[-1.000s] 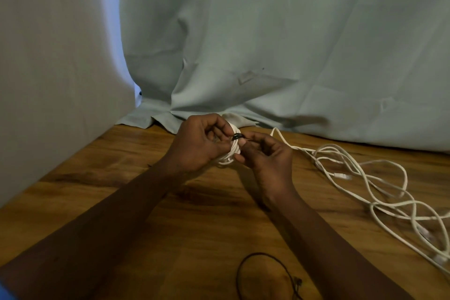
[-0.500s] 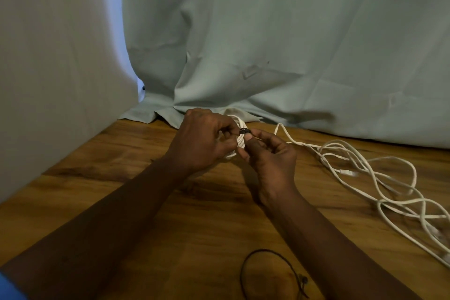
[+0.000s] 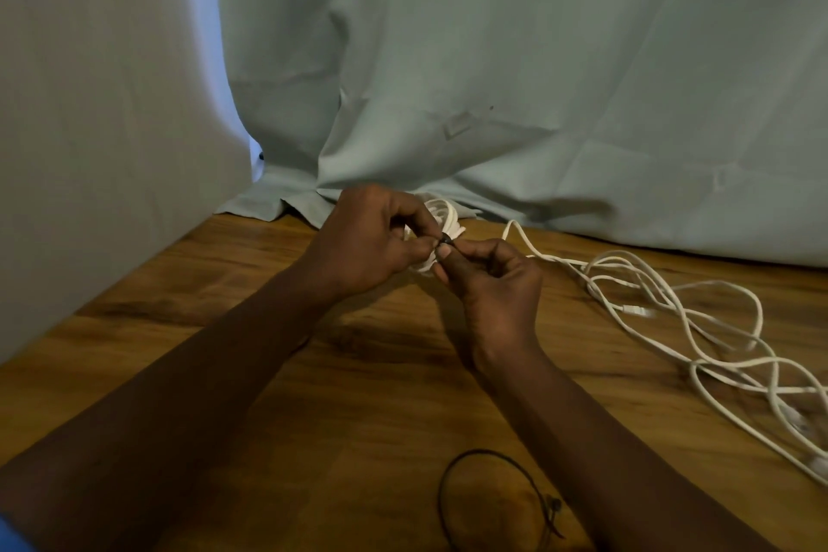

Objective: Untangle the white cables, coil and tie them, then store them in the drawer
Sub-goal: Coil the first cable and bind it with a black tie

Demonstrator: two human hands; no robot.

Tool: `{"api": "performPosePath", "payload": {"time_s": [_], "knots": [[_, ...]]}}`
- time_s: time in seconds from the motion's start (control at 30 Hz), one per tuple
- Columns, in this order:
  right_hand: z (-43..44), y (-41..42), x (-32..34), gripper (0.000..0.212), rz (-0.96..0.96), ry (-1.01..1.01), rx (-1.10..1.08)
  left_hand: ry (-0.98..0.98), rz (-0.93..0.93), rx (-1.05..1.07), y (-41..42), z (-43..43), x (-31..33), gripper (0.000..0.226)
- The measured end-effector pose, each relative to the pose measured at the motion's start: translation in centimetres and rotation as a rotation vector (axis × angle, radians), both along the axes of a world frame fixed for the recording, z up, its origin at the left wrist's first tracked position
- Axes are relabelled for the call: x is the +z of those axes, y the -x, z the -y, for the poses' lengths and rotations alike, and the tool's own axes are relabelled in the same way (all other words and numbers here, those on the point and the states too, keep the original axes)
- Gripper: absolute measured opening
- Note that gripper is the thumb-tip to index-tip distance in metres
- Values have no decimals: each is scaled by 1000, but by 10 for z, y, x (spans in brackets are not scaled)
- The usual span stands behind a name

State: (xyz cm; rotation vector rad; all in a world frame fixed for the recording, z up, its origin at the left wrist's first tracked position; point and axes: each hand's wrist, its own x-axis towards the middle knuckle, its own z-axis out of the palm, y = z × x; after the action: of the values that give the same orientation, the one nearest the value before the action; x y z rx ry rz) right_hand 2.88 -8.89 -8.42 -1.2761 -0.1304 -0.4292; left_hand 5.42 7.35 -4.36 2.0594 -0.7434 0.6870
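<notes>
Cables (image 3: pixel 699 327) loose right of hands; tie (image 3: pixel 493 493) nearer

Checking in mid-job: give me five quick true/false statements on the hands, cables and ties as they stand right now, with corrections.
1. Both hands meet at a small white coil. True.
2. The left hand rests flat on the table. False: it is raised, gripping the coil.
3. A loose white cable tangle lies to the right. True.
4. The looped black tie near the bottom edge is wrapped around a cable. False: it lies alone on the wood.
5. The right hand pinches a small dark piece at the coil. True.
</notes>
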Motion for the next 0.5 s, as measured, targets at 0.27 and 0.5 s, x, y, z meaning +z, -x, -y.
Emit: {"api": "performPosePath", "payload": {"time_s": [0.27,0.5], "knots": [[11,-10,-1,18,40,83,34,264,-264,-87,-11,-3,-14,25],[16,-14,0,19,29,9,158,342,-294,-129,-10,3,-19,21]]}}
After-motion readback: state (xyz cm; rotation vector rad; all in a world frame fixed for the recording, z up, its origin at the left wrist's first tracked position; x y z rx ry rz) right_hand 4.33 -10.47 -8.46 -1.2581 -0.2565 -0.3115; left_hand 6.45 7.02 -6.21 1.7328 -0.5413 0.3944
